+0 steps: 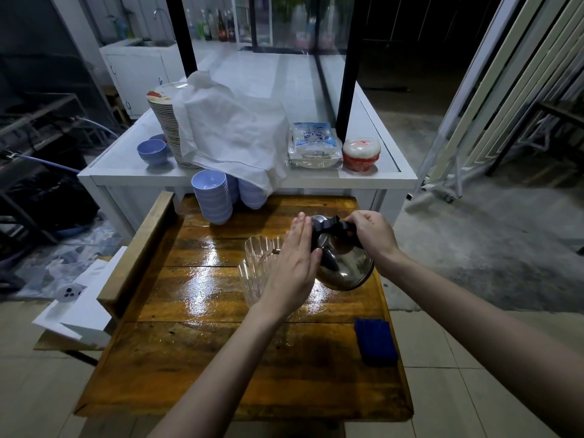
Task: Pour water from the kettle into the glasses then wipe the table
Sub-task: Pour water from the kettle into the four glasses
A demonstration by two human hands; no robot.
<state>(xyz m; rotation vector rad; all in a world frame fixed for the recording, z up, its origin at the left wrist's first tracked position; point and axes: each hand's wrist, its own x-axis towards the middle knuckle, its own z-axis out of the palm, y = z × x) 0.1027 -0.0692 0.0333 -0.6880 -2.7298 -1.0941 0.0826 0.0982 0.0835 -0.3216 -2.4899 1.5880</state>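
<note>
A steel kettle [346, 267] with a black handle hangs tilted to the left above the wet wooden table [202, 311]. My right hand [373, 235] is shut on the black handle at the top. My left hand [294, 267] lies flat, fingers straight, against the kettle's left side and lid. Two clear ribbed glasses stand just left of the kettle: the far one [259, 248] and the near one [251, 279], both partly hidden behind my left hand. I cannot tell whether water is flowing. A blue cloth [376, 346] lies at the table's right edge.
Stacks of blue bowls [211, 197] stand at the table's far edge. Behind is a white counter [379, 175] with a plate stack [164, 121] under a white cloth [234, 134], a packet and a red-white container [361, 153]. A white box [79, 311] sits left of the table.
</note>
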